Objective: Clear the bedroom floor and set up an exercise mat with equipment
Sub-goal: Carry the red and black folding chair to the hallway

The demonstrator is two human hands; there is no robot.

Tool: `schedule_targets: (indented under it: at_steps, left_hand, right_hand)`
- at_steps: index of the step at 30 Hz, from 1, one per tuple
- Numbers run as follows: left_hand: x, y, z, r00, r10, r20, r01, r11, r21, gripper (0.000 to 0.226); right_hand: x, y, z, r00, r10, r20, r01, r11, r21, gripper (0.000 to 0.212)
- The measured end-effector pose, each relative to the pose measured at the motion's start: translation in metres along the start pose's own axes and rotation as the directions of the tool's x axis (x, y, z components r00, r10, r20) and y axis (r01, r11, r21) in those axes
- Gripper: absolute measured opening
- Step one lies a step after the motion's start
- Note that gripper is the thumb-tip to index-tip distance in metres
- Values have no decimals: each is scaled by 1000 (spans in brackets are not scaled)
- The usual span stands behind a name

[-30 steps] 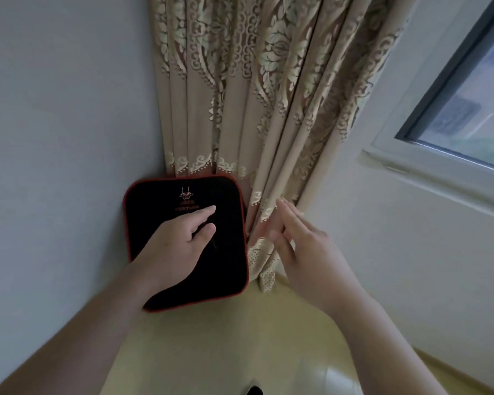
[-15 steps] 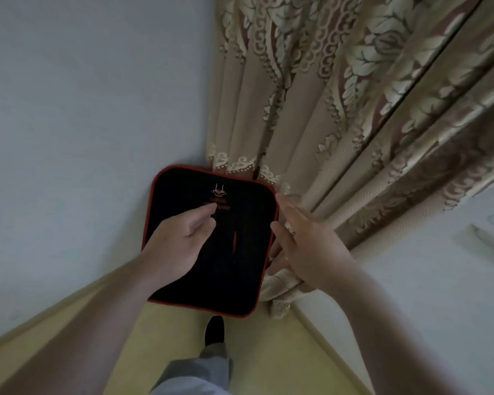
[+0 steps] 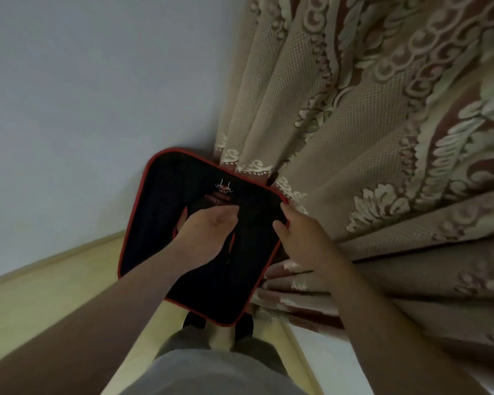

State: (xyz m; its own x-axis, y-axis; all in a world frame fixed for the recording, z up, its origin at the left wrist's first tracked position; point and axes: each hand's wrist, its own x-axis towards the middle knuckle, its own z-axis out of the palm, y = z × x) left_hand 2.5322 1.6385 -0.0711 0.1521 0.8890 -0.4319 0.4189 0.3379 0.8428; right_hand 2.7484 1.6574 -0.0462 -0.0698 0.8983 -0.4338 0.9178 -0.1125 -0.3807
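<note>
Black, red-edged mat [image 3: 160, 220] stands upright in the corner between wall [image 3: 69, 109] and curtain [image 3: 354, 138], right hand [image 3: 303, 240] pinching its curtain-side edge, left hand [image 3: 206, 235] fingers curled on its face, grip unclear.

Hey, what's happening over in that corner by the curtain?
A person has both hands on a folded black mat with red trim, which is upright against the pale wall beside the patterned curtain. The left hand grips its front face with fingers curled in, and the right hand pinches its right edge. It looks as though the mat is about to be pulled out of the corner.
</note>
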Motion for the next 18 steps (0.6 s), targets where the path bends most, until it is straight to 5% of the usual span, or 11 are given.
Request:
schedule_targets:
  at_steps: [4,10,18]
  left_hand:
    - [24,-14,22,975,-213,-54,197,956,-216,31]
    - [35,-29,52,902,-432,0,359,747,-560,30]
    - [30,-53,70,871,-491,14,384,663,-643,43]
  right_hand:
    - [60,34,16,994,49,100,-50,999,12,59]
    - [139,78,48,968,163,191,-175,983,47,58]
    - [213,110,75,952,256,167,-299,898,324,55]
